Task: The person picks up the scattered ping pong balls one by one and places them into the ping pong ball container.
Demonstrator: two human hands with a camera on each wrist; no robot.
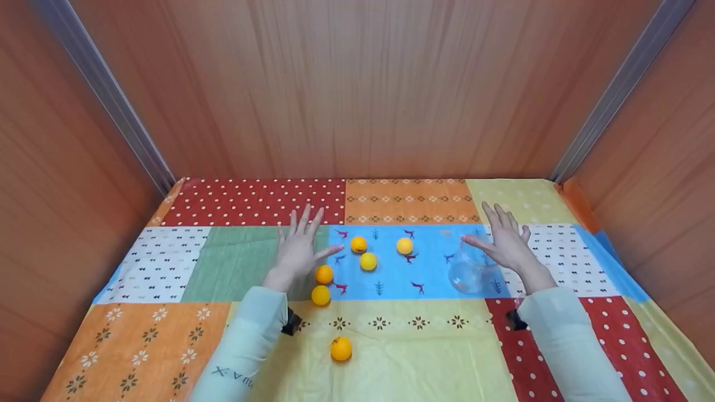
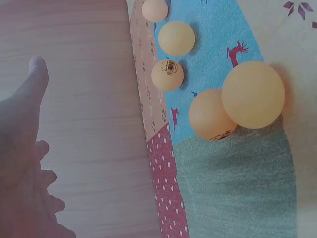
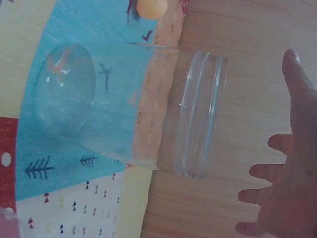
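My left hand (image 1: 298,254) hovers with its fingers spread, holding nothing, above the green patch of cloth. Just right of it are orange ping-pong balls: two close together, an orange ball (image 1: 324,274) and a yellower ball (image 1: 320,295). Three more lie on the blue patch, among them a ball (image 1: 368,261) and a ball (image 1: 405,245) farther right. A clear jar (image 3: 114,99) with a threaded rim stands upright on the blue patch. Over the jar's right side in the head view, my right hand (image 1: 505,245) is raised, fingers spread and grasping nothing.
Another orange ball (image 1: 341,349) lies nearer the front on the yellow patch. A patchwork cloth (image 1: 424,357) covers the table. Wood-grain panels (image 1: 368,89) rise at the back and both sides, with metal strips at the corners.
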